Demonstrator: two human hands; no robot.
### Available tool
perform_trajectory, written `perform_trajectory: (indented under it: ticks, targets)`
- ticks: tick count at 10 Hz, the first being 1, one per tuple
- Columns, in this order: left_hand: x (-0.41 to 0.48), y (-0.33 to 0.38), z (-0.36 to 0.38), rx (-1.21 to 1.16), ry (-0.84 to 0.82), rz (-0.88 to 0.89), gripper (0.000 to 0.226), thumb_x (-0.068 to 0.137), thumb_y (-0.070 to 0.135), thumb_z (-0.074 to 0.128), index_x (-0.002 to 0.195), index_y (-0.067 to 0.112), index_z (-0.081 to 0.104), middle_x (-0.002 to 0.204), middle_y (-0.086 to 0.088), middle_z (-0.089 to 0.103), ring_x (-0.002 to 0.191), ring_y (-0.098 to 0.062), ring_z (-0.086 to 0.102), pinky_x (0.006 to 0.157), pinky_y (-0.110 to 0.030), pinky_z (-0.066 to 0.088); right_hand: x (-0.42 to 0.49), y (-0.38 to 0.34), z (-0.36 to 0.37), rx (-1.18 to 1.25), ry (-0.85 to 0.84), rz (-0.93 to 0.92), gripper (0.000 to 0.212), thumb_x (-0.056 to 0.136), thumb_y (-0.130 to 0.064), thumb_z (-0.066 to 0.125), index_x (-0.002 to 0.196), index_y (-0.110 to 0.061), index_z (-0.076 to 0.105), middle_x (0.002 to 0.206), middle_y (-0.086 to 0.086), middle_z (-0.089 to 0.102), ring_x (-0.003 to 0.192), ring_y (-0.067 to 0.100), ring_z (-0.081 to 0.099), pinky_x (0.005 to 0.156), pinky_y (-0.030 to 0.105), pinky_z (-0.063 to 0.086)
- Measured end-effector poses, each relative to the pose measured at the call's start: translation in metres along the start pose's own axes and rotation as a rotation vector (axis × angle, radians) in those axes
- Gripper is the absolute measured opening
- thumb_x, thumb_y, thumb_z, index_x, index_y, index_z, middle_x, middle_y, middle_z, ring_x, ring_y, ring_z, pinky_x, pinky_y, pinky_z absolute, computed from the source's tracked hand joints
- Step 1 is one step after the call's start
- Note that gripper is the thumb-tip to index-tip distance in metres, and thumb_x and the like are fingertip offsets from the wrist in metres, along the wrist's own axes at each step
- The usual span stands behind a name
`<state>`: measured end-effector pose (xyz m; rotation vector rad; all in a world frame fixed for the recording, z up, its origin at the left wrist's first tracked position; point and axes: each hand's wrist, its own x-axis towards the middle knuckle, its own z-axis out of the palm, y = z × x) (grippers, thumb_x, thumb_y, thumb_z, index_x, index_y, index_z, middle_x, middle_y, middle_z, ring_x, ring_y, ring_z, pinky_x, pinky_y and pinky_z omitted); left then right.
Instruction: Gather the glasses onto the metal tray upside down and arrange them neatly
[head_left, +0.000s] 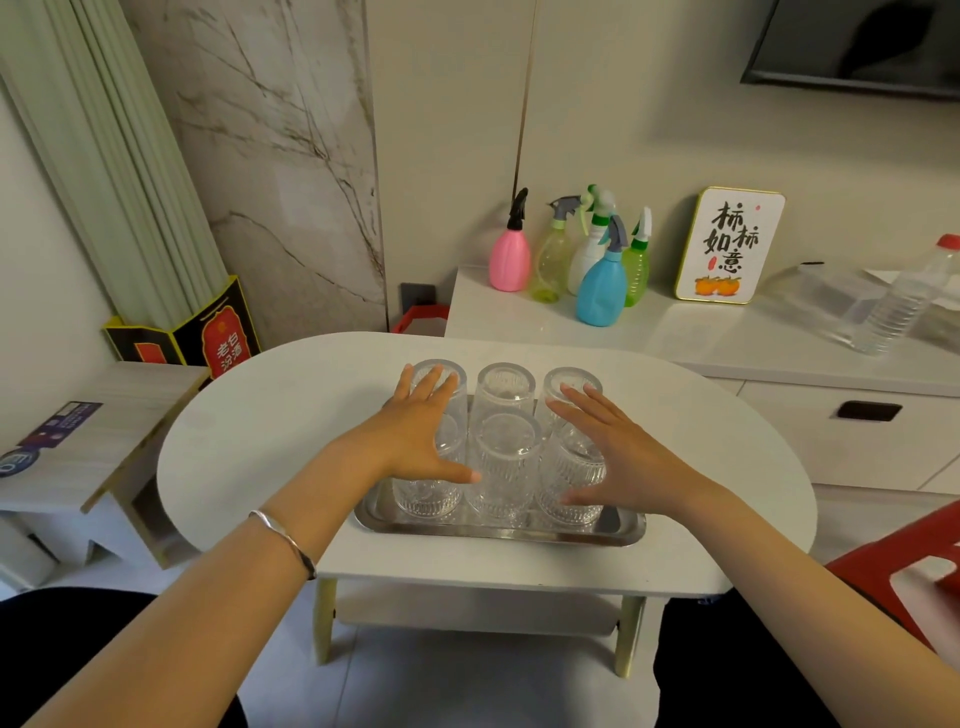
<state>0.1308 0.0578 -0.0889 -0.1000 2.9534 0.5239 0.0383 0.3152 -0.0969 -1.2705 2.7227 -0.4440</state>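
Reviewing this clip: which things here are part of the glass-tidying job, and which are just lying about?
Job:
- six glasses, upside down in two rows
- metal tray under them
- left hand and right hand, open against the outer glasses

Lying about:
- spray bottles
- framed sign
- water bottle
- red stool

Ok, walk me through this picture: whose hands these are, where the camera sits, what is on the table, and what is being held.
There is no machine here. A person wears one wide-angle camera on the head, looking forward and down at their own bare hands.

On the white oval table lies a metal tray with six clear ribbed glasses, all upside down, in two rows of three.

The left hand, with a silver bracelet on its wrist, and the right hand are spread open against the outer glasses, one hand on each side of the group. Neither has closed a grip on a glass.

Behind, a counter holds coloured spray bottles.
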Motion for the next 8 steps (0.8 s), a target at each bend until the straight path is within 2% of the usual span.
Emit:
perform_trajectory:
  ticks: [4,6,7,8]
  targets:
    - [0.001,0.005,0.003,0.021,0.037,-0.036,0.122,0.063,0.069,0.066,0.148,0.022,-0.008,0.159,0.000,-0.013,0.141,-0.029,-0.026,0.115,-0.047,0.004,0.001,0.001,-0.001,-0.019,-0.004,-0.002,0.107,0.064,-0.048,0.079,0.148,-0.035,0.014,0.161,-0.010,0.002,0.147,0.012,-0.005,0.114,0.026,0.006]
    - [-0.002,0.005,-0.002,-0.002,0.032,-0.016,0.124,0.060,0.073,0.065,0.149,0.023,-0.005,0.159,0.000,-0.012,0.141,-0.026,-0.025,0.116,-0.045,0.002,0.001,0.000,-0.004,-0.020,-0.016,-0.004,0.107,0.064,-0.052,0.077,0.148,-0.037,0.012,0.161,-0.007,0.004,0.148,0.015,-0.003,0.117,0.033,0.006]
    - [-0.004,0.006,-0.007,0.017,0.043,0.014,0.125,0.056,0.081,0.058,0.149,0.023,-0.003,0.159,-0.001,-0.011,0.143,-0.024,-0.021,0.115,-0.046,-0.002,0.000,-0.007,-0.018,0.038,-0.033,0.008,0.101,0.068,-0.054,0.074,0.148,-0.036,0.014,0.161,-0.008,0.004,0.148,0.014,-0.001,0.117,0.032,0.006]
    - [-0.001,0.004,-0.012,0.014,0.038,0.039,0.131,0.045,0.093,0.043,0.148,0.026,-0.001,0.160,0.001,-0.008,0.145,-0.024,-0.014,0.116,-0.048,0.000,-0.002,-0.030,-0.060,0.281,0.092,0.040,0.089,0.070,-0.060,0.063,0.146,-0.037,0.022,0.159,-0.014,0.011,0.145,0.003,0.008,0.116,0.025,0.012]
